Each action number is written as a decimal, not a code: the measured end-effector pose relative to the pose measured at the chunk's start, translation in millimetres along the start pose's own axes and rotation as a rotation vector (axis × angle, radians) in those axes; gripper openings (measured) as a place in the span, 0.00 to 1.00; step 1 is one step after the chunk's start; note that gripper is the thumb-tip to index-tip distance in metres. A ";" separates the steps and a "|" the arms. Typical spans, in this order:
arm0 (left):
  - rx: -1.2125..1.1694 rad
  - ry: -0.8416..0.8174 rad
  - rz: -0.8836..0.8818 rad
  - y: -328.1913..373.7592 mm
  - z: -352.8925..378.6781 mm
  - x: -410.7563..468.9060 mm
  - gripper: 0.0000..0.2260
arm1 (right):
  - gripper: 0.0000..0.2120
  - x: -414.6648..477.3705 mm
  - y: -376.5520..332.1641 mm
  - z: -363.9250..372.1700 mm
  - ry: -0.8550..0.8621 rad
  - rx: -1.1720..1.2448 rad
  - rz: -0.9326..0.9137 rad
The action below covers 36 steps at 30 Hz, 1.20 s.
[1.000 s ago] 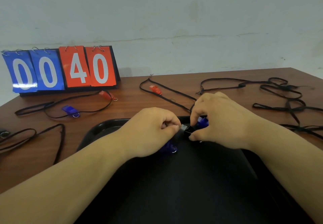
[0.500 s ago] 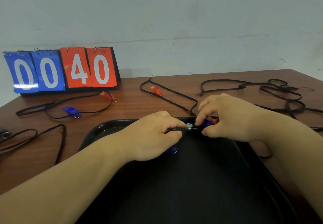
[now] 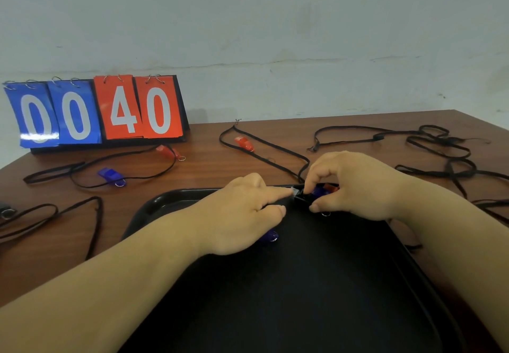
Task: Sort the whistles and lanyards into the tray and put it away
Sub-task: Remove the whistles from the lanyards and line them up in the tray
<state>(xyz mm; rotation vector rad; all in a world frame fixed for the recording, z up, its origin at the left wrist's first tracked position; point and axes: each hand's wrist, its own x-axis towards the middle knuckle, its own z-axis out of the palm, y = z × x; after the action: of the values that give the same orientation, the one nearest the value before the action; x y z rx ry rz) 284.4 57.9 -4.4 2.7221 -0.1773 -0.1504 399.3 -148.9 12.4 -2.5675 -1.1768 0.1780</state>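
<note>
A black tray [image 3: 165,201] lies on the brown table in front of me. Over its far rim my left hand [image 3: 245,212] pinches a black lanyard clip [image 3: 298,195], and my right hand [image 3: 355,184] grips a blue whistle [image 3: 319,190] joined to that clip. A red whistle [image 3: 330,186] shows just behind the blue one. Under my left hand a second blue whistle [image 3: 271,235] rests in the tray. On the table lie a blue whistle [image 3: 111,176] and two red whistles [image 3: 166,152] [image 3: 243,143], each on a black lanyard.
A flip scoreboard [image 3: 96,113] reading 00 40 stands at the back left against the wall. Tangled black lanyards [image 3: 440,148] cover the right side of the table. More lanyard loops [image 3: 55,215] lie at the left, near a dark object [image 3: 5,210] at the edge.
Both hands have shifted slightly right and towards the tray's far rim, still working on the clip and blue whistle. The red whistle behind the blue one has come into sight.
</note>
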 end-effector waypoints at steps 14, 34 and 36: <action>-0.107 -0.005 -0.035 -1.0 -8.7 -4.6 0.22 | 0.12 -3.5 -5.1 -1.3 0.061 0.025 0.041; -0.151 0.013 -0.113 -9.8 -21.0 -19.3 0.12 | 0.13 -15.9 -54.4 17.9 -0.055 -0.021 -0.063; -0.157 0.025 -0.121 -7.8 -20.7 -18.1 0.12 | 0.10 -15.0 -54.3 17.9 -0.050 -0.021 -0.045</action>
<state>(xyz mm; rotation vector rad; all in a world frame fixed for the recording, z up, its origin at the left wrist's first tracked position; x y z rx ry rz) 270.1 75.6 12.7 2.5770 0.0066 -0.1572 346.3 -122.8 13.1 -2.5659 -1.2602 0.2217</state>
